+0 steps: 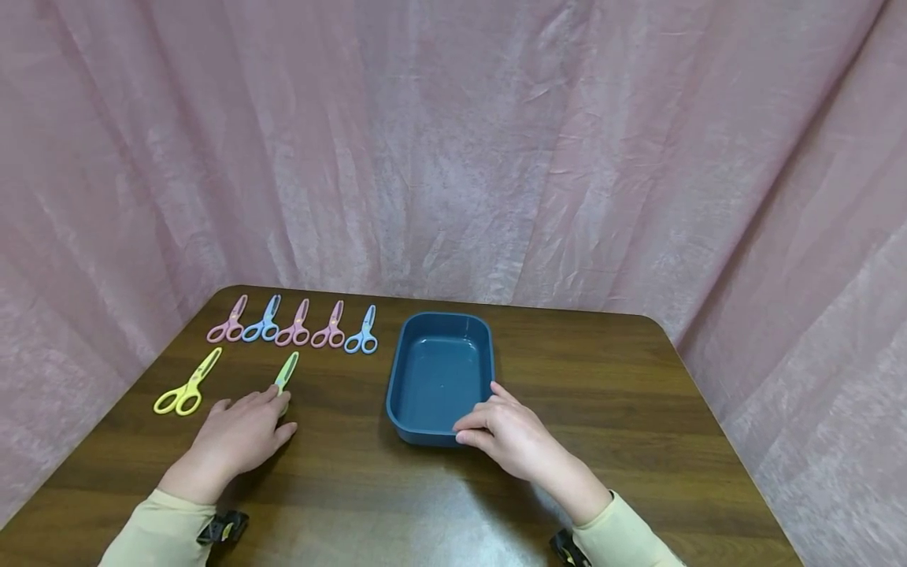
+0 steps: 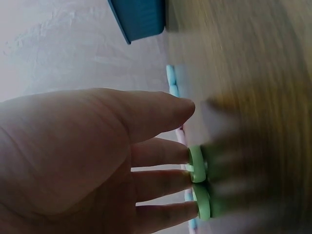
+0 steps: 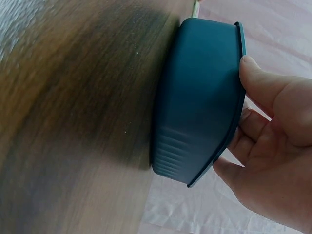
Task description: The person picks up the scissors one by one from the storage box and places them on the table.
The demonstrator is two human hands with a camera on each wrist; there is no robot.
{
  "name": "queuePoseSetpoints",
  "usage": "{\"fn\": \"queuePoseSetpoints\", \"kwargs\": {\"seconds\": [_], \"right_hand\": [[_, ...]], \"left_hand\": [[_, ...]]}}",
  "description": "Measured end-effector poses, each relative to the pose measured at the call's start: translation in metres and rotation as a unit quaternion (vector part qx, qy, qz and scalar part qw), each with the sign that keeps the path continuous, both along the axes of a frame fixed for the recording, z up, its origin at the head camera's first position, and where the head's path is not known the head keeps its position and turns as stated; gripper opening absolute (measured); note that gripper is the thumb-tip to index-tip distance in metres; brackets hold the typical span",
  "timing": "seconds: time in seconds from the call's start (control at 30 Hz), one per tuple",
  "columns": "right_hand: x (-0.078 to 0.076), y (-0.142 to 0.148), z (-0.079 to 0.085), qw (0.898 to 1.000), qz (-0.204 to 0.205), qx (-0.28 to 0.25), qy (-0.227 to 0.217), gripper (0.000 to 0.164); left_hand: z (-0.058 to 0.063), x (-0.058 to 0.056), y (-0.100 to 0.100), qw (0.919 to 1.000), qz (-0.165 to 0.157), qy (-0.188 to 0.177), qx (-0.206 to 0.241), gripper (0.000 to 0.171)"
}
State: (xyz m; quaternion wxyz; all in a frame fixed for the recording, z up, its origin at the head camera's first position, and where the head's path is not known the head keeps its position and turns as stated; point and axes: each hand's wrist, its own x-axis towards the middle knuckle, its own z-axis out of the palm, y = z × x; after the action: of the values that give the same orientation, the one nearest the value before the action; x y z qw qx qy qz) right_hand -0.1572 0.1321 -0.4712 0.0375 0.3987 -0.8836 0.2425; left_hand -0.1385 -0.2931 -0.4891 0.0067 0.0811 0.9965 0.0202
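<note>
My left hand (image 1: 244, 433) reaches over green scissors (image 1: 286, 372) on the table. In the left wrist view, nearly straight fingertips touch the green handle loops (image 2: 197, 163), and the thumb stands apart from them. In the head view that hand covers most of the handles, while the blade end points away from me. At the near right corner of a dark blue plastic bin (image 1: 404, 431), my right hand (image 1: 506, 433) pinches the rim. The right wrist view has its thumb (image 3: 251, 66) on the outer side of the rim and the fingers curling inside. The bin stands upright and looks bare inside.
Yellow scissors (image 1: 187, 391) lie left of my left hand. Along the back left edge runs a row of several pink scissors (image 1: 230, 324) and blue scissors (image 1: 363, 335), tips away from me. A pink curtain (image 1: 453, 157) hangs behind the wooden table (image 1: 602, 378).
</note>
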Motion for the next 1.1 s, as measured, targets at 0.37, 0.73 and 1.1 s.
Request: {"fn": "queuePoseSetpoints", "kwargs": {"seconds": [0.37,0.73,1.1], "right_hand": [[0.0,-0.001,0.003,1.0,-0.001,0.006,-0.001,0.01],[0.0,-0.001,0.003,1.0,-0.003,0.006,-0.008,0.01],[0.001,-0.002,0.003,1.0,0.0,-0.001,-0.006,0.009]], "left_hand": [[0.001,-0.006,-0.023,0.9994,0.023,-0.022,0.016,0.058],[-0.004,-0.008,-0.039,0.9981,0.036,-0.037,0.035,0.064],[-0.01,-0.01,-0.05,0.998,0.046,-0.003,0.042,0.057]]}}
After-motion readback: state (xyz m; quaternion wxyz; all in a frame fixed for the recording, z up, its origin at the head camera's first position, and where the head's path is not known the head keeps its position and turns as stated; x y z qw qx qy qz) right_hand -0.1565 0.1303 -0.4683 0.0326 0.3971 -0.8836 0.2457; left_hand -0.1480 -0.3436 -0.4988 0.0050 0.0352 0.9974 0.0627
